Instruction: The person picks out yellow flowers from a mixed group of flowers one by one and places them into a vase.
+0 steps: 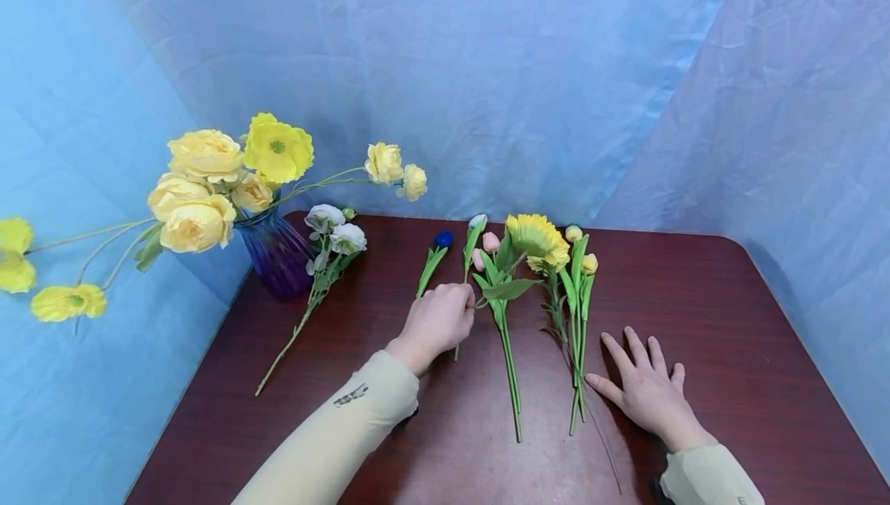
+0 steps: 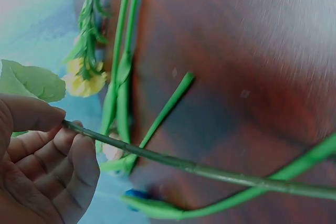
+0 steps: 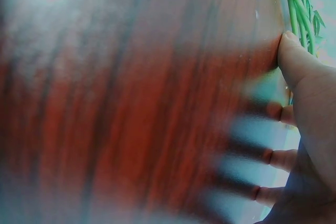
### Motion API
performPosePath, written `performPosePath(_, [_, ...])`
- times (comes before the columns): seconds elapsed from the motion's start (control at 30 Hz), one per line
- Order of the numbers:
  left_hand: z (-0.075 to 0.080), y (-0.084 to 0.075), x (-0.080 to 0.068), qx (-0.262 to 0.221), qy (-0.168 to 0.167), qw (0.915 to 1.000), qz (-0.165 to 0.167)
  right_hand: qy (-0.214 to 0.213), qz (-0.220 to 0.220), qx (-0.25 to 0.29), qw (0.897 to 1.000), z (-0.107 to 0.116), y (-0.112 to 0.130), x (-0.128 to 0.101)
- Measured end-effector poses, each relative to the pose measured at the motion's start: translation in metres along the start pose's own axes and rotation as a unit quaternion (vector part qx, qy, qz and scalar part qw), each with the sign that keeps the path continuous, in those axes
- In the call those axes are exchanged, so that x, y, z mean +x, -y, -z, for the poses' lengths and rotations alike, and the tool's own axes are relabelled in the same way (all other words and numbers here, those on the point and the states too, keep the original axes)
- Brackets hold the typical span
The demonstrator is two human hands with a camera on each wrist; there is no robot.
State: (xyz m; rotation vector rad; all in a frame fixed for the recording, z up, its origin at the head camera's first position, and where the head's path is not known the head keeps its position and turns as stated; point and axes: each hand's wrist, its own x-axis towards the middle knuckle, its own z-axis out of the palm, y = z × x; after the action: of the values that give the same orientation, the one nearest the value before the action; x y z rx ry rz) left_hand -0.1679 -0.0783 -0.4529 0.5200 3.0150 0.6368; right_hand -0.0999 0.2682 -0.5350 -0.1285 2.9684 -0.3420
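My left hand pinches the green stem of a large yellow sunflower, between thumb and fingers. Its head leans right over the other flowers, and a broad leaf shows beside the thumb. Below that hand lie a blue tulip and a white tulip. Pink tulips lie just to its right, partly behind the leaf. With fingers spread, my right hand rests on the table, its thumb close to the stems of the yellow tulips.
A blue-purple glass vase stands at the back left, filled with yellow flowers that spread wide to both sides. White flowers on one stem lie beside it. Light blue cloth hangs behind the dark red wooden table.
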Motion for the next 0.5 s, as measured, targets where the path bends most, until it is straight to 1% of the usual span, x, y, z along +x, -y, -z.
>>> performPosePath(0.17, [0.018, 0.003, -0.003, 0.018, -0.051, 0.9982, -0.024, 0.003, -0.001, -0.002, 1.0, 0.0, -0.001, 0.0])
performPosePath(0.3, [0.032, 0.007, -0.005, 0.036, -0.094, 0.9938, -0.047, 0.002, 0.0, -0.004, 1.0, 0.0, -0.001, 0.0])
performPosePath(0.43, [0.045, 0.011, -0.007, 0.059, -0.138, 0.9857, -0.076, 0.002, 0.001, -0.008, 1.0, 0.001, -0.001, 0.0])
performPosePath(0.5, [0.051, 0.014, -0.008, 0.079, -0.168, 0.9777, -0.098, 0.003, 0.001, -0.009, 1.0, 0.001, -0.001, 0.0])
